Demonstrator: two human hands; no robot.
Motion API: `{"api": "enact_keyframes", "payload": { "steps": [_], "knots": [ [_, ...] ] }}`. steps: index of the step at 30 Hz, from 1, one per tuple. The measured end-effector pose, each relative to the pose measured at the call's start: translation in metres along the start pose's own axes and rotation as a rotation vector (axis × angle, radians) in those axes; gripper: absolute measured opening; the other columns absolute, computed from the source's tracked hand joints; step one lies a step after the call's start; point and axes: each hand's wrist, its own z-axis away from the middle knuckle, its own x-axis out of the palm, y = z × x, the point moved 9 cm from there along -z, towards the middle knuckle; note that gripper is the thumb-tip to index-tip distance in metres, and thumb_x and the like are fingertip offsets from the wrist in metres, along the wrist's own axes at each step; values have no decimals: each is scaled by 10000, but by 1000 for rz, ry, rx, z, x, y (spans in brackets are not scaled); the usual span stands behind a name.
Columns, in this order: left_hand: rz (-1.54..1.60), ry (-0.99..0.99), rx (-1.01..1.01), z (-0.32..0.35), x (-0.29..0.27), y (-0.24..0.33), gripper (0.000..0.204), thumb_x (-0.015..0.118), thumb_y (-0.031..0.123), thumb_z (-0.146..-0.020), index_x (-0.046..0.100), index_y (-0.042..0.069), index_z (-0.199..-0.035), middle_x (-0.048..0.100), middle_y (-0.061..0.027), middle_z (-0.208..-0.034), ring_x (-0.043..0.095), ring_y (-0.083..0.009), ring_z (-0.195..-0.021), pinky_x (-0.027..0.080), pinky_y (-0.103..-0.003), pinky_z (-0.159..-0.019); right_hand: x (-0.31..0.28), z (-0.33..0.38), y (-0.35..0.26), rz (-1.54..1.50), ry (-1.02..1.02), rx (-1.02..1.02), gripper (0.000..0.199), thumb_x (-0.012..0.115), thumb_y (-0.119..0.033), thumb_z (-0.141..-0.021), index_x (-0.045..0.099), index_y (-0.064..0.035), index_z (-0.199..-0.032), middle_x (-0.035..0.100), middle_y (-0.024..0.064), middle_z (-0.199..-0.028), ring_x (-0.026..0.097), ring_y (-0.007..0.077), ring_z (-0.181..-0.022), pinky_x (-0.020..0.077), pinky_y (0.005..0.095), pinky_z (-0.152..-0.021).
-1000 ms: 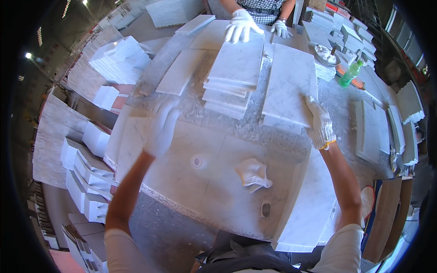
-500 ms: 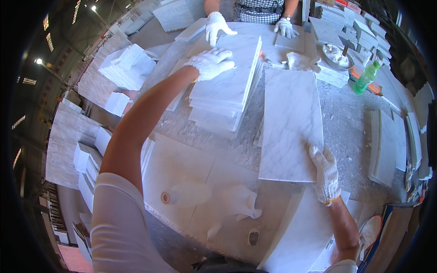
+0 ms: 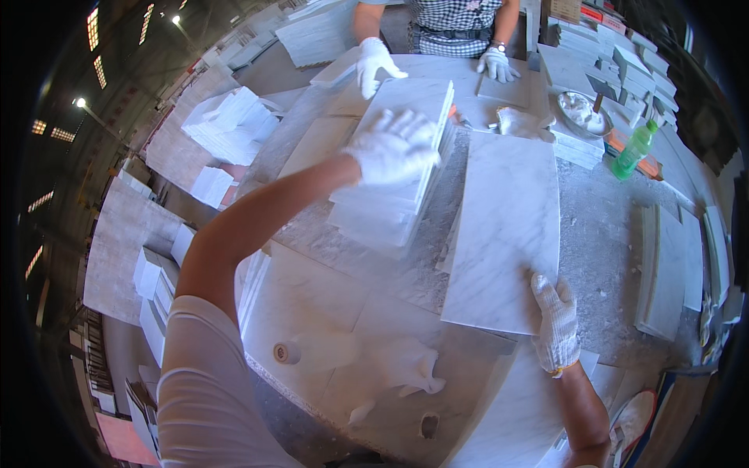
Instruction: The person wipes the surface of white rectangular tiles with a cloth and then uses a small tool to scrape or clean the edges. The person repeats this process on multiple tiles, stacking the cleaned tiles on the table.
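Observation:
My left hand (image 3: pixel 396 147), in a white knit glove, is over a stack of white marble slabs (image 3: pixel 374 207). Its fingers are stretched out and slightly blurred; whether the palm touches the top slab I cannot tell. A single long marble slab (image 3: pixel 507 226) with grey veins lies to the right of the stack. At this slab's near right edge is my gloved right hand (image 3: pixel 556 324), thumb on the upper face and fingers along the side. Across the table, a co-worker's gloved hand (image 3: pixel 377 69) is beside the stack's far left corner, and the other (image 3: pixel 498 65) rests flat on the table.
A green bottle (image 3: pixel 635 150), a metal bowl of white paste (image 3: pixel 583 114) and a spare glove (image 3: pixel 524 123) stand far right. Upright slabs (image 3: pixel 659 269) lean at right. Nearer me lie a white bottle (image 3: pixel 312 351) and a crumpled white cloth (image 3: pixel 409 369) on dusty panels.
My left hand has moved right across the top of the stack. My right hand stays at the long slab's edge. The whole view has shifted slightly downward.

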Motion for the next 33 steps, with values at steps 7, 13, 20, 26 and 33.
{"api": "enact_keyframes", "payload": {
  "steps": [7,13,20,26,33],
  "knots": [
    [161,147,236,43,-5,43,703,433,528,-1077,347,99,-1627,276,-190,-1709,173,-326,-1617,69,-475,-1323,-4,0,-4,89,45,-116,402,683,-225,-1034,619,-2,-1362,677,48,-1277,618,136,-1178,488,320,-1057],
    [110,139,125,14,-1,3,718,348,570,-1087,329,106,-1634,261,-169,-1718,162,-325,-1620,79,-453,-1323,-12,-4,0,211,63,-102,370,671,-214,-1039,629,-6,-1343,678,42,-1257,618,135,-1162,498,329,-1042],
    [-79,30,231,35,-5,40,705,311,547,-1099,318,99,-1644,264,-187,-1713,98,-344,-1629,42,-483,-1321,-12,-4,4,68,35,-82,380,677,-236,-1037,631,0,-1332,684,50,-1244,629,143,-1140,513,341,-1018],
    [919,182,162,144,-23,39,501,450,371,-1107,528,93,-1517,483,-179,-1594,416,-298,-1513,291,-426,-1267,-3,3,-8,123,51,-230,367,657,-260,-1050,654,12,-1296,688,72,-1221,631,152,-1134,506,334,-1013],
    [905,464,-284,324,70,-52,565,448,328,-1122,434,-20,-1566,464,-166,-1615,399,-277,-1520,280,-386,-1268,44,-6,-34,192,-42,-176,485,709,-267,-1019,613,46,-1376,696,100,-1298,651,176,-1181,509,329,-1033]
  ]
}}
